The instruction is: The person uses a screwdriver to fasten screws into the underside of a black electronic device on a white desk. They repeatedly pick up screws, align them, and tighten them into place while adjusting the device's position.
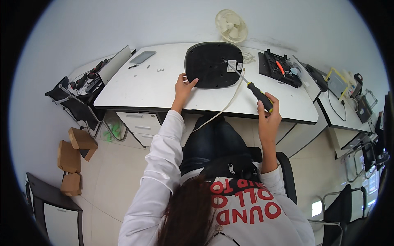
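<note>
A black rounded base (205,65) faces me on the white desk, its underside showing holes and two pale labels. Behind it rises a cream fan (232,26), which the base seems to belong to. My left hand (183,88) grips the base's lower left edge, thumb on the near face. In my right hand (269,117) is the end of a black and yellow screwdriver (258,95). Its long shaft reaches up-left across the labels, and the tip is at the base near a hole; whether it sits in a screw is too small to tell.
A white cord (223,108) runs over the desk's front edge. Right of the base lies an open black tool case (285,71) with an orange-handled tool. Several small screws (160,70) and a grey phone-like slab (143,57) lie at left. Brown boxes (69,158) stand on the floor.
</note>
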A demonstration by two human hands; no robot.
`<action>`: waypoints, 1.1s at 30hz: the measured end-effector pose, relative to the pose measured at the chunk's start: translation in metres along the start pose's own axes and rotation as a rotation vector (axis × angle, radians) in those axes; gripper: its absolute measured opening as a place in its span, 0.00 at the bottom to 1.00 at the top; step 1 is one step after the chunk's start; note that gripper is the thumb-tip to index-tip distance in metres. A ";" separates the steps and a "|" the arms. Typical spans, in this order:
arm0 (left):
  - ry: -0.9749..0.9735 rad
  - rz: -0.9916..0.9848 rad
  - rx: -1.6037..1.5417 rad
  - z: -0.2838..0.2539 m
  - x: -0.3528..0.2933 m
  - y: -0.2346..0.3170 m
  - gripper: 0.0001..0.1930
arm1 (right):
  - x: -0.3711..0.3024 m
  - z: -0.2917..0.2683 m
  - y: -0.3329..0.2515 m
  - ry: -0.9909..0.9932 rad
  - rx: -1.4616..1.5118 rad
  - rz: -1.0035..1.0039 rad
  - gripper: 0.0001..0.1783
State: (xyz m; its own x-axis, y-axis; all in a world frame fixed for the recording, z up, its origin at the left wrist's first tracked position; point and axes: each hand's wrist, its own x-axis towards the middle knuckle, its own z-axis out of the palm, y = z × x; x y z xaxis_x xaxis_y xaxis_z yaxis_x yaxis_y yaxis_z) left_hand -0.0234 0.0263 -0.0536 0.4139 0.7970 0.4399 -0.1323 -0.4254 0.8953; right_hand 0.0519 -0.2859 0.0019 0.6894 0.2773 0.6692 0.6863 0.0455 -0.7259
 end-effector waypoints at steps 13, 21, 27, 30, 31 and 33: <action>-0.008 -0.005 0.010 -0.001 0.005 -0.008 0.34 | 0.004 0.013 0.002 0.009 0.063 -0.066 0.16; -0.008 -0.026 0.036 -0.002 0.005 -0.009 0.34 | 0.012 0.017 -0.002 -0.008 -0.016 -0.142 0.16; -0.001 -0.008 0.044 -0.002 0.010 -0.015 0.36 | 0.017 0.019 -0.009 -0.020 -0.178 -0.303 0.16; 0.002 -0.012 0.023 -0.002 0.008 -0.016 0.35 | 0.022 0.020 -0.007 -0.005 -0.263 -0.400 0.16; 0.003 -0.012 0.025 -0.003 0.008 -0.016 0.35 | 0.023 0.020 -0.009 0.000 -0.285 -0.424 0.16; 0.006 -0.010 0.028 -0.002 0.008 -0.015 0.35 | 0.026 0.021 -0.012 0.000 -0.319 -0.453 0.16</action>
State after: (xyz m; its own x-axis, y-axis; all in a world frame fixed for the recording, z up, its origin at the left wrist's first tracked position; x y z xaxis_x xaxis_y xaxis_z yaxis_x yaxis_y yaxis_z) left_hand -0.0200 0.0396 -0.0633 0.4099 0.8037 0.4313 -0.1025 -0.4292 0.8974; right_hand 0.0568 -0.2593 0.0245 0.3087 0.2975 0.9034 0.9505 -0.1330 -0.2809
